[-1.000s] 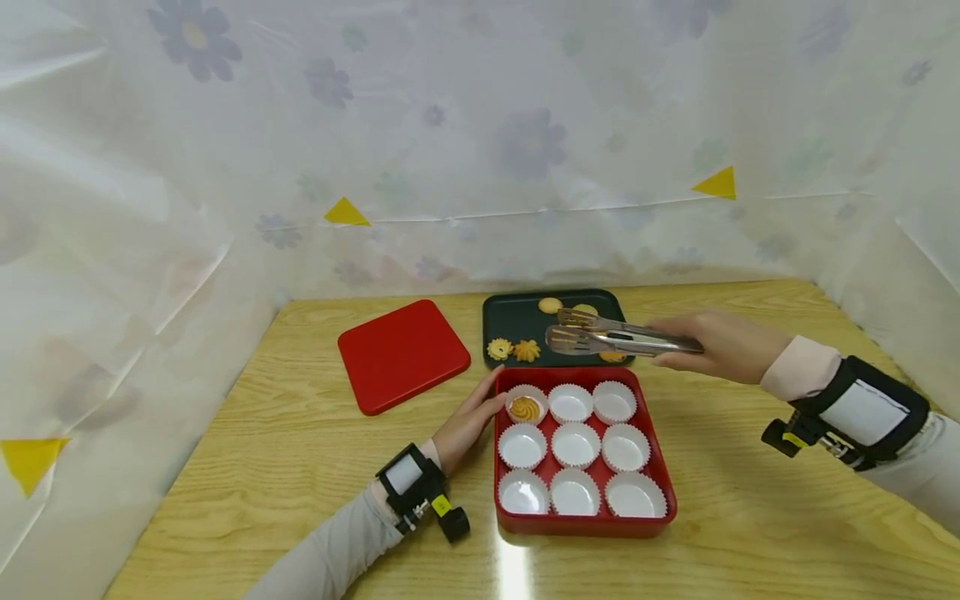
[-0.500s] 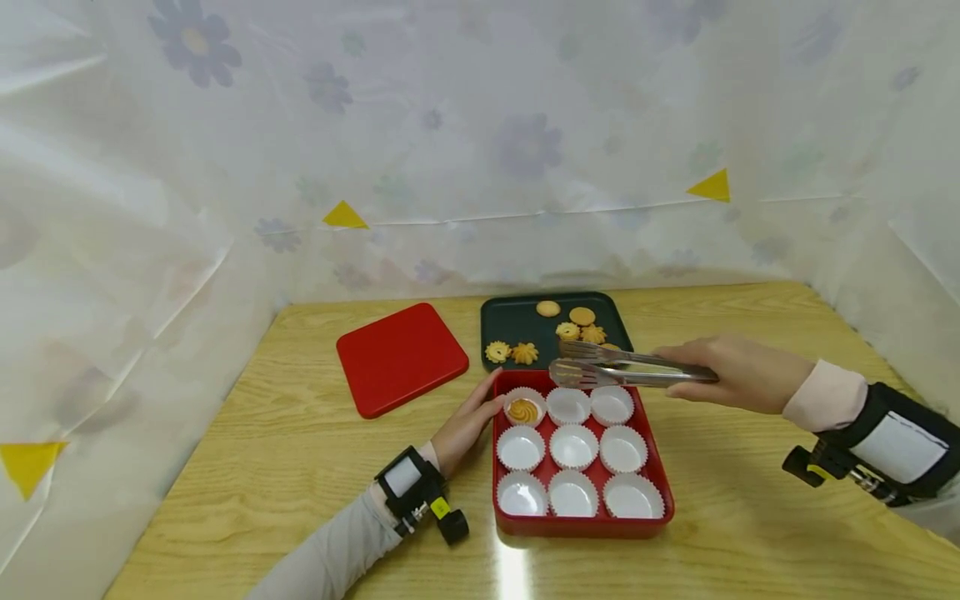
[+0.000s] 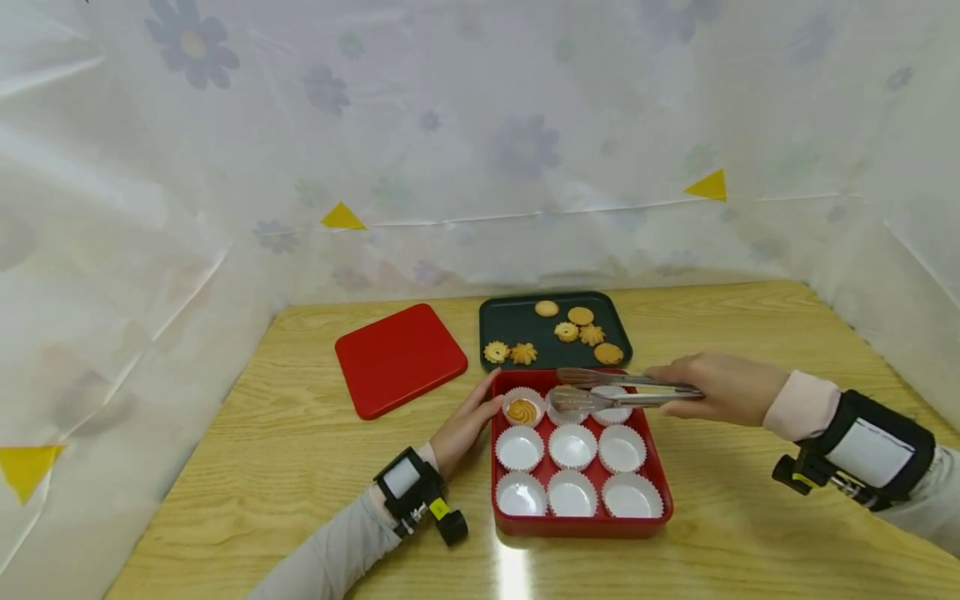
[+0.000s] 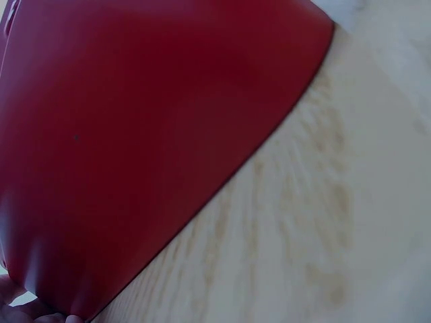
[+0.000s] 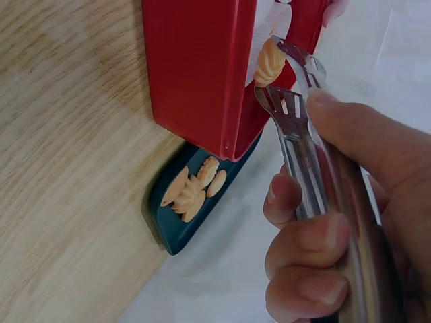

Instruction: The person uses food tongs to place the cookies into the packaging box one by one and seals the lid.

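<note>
My right hand (image 3: pixel 720 387) grips metal tongs (image 3: pixel 630 397) above the back row of the red box (image 3: pixel 585 527). The tongs' tips stand apart over the back middle cup, with nothing held between them. In the right wrist view a swirl cookie (image 5: pixel 270 64) shows between the tips; the head view has it lying in the back left white paper cup (image 3: pixel 522 393). My left hand (image 3: pixel 461 433) touches the box at its back left corner, fingers extended along the wall. In the left wrist view the red wall (image 4: pixel 148 134) fills much of the picture, fingertips (image 4: pixel 40 315) at its corner.
Behind the box lies a dark green tray (image 3: pixel 517 325) with several cookies (image 3: pixel 581 316), some round, some flower-shaped. A red lid (image 3: pixel 401 360) lies flat on the wooden table (image 3: pixel 300 467) to the left. Floral sheeting (image 3: pixel 450 125) surrounds the table at the back and sides.
My right hand has brought the tongs from above the tray toward me, over the back row of paper cups. Cookies the tongs covered are in view again. The left hand stays put.
</note>
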`<action>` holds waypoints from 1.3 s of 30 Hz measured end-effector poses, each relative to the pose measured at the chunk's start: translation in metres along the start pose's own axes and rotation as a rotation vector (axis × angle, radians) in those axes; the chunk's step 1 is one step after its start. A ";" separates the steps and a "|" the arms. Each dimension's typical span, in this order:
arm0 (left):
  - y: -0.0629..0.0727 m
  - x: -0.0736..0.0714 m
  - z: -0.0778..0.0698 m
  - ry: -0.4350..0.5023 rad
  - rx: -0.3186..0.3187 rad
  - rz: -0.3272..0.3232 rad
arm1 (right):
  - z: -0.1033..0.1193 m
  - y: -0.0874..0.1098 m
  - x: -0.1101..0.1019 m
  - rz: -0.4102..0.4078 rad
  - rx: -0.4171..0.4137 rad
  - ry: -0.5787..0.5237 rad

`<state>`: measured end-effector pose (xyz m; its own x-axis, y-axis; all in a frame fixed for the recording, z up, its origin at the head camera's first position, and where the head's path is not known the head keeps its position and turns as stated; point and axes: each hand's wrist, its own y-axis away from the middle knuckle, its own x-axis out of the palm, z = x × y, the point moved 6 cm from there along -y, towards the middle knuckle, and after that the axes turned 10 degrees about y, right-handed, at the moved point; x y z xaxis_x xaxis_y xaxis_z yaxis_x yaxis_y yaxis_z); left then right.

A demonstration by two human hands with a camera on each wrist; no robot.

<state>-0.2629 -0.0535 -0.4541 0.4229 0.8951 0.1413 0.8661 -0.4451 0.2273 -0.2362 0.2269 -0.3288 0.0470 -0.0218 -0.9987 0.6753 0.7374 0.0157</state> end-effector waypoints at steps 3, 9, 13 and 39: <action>0.000 0.000 0.000 0.002 0.005 0.003 | 0.000 -0.002 0.003 0.021 -0.007 -0.005; -0.001 -0.001 -0.001 -0.001 0.008 0.002 | 0.000 -0.005 0.006 0.036 -0.011 0.029; -0.001 -0.001 -0.001 -0.002 0.008 0.001 | 0.001 -0.008 0.008 0.050 -0.006 0.039; -0.001 0.000 0.000 -0.006 0.014 0.003 | 0.007 -0.020 0.008 0.144 0.085 0.103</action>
<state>-0.2638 -0.0530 -0.4546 0.4268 0.8940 0.1364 0.8687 -0.4472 0.2129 -0.2446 0.2071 -0.3368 0.0755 0.1521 -0.9855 0.7267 0.6683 0.1588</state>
